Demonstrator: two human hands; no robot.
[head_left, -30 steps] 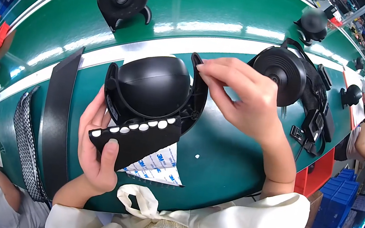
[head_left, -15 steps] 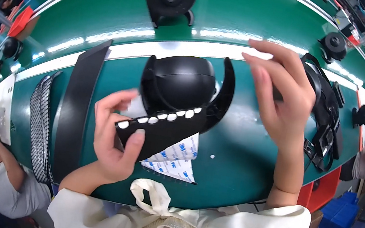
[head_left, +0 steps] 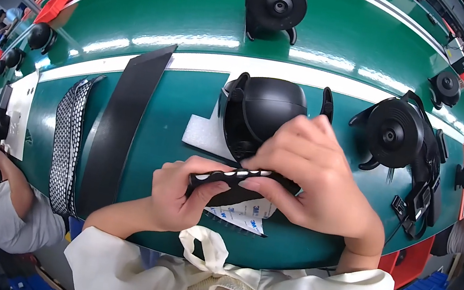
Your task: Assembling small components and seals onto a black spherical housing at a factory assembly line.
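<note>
My left hand (head_left: 179, 192) pinches the left end of a flat black piece with white round dots (head_left: 221, 175) along its edge. My right hand (head_left: 318, 180) grips the same piece near its right end, thumb below and bent fingers above. Just beyond sits a black rounded headset-like device (head_left: 271, 106) with curved side arms, partly hidden by my right hand. White foam (head_left: 204, 134) lies under and beside it. Below the held piece, white backing paper with blue print (head_left: 246, 213) shows on the green table.
Left on the table lie a long black sheet (head_left: 114, 138) and a black mesh strip (head_left: 66, 146). To the right stand a black device with a round disc (head_left: 393, 133) and black straps (head_left: 421, 196). Another black device (head_left: 276, 7) stands farther off. A co-worker (head_left: 26, 216) sits at left.
My right hand has come in from the right, where it was raised and open, and closed on the dotted piece. That piece is now edge-up. The whole view has shifted, with surroundings farther right.
</note>
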